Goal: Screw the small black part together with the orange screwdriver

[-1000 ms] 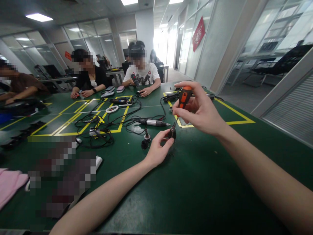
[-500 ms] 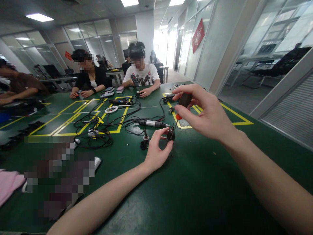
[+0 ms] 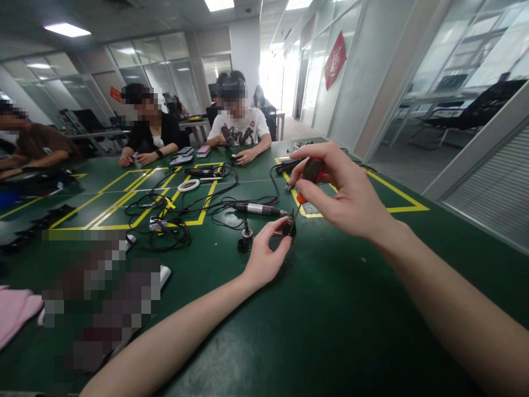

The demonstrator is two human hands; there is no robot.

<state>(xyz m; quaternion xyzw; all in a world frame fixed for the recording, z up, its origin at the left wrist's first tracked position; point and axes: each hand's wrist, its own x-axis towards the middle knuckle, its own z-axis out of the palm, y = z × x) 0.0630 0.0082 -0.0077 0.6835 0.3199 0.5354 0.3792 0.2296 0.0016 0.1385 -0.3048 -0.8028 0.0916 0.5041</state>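
My left hand (image 3: 268, 252) pinches a small black part with a metal shaft on top (image 3: 290, 225), standing upright at the table surface. In my right hand (image 3: 341, 187) is a screwdriver (image 3: 313, 170) with a dark and red handle, gripped between thumb and fingers. Its thin blade slants down to the side of the black part; whether the tip sits in a screw is too small to tell. Left of my left hand stands a similar metal and black part (image 3: 247, 236) with a shaft pointing up.
A silver and black corded tool (image 3: 259, 208) lies just beyond my hands. Tangled black cables (image 3: 161, 234) and a white ring (image 3: 188, 184) are to the left, on the green table (image 3: 330, 320) with yellow tape. Several people (image 3: 239, 121) sit across the table.
The fingers of my right hand have curled further round the screwdriver handle, which has turned slightly. My left hand and the black part stay almost in place.
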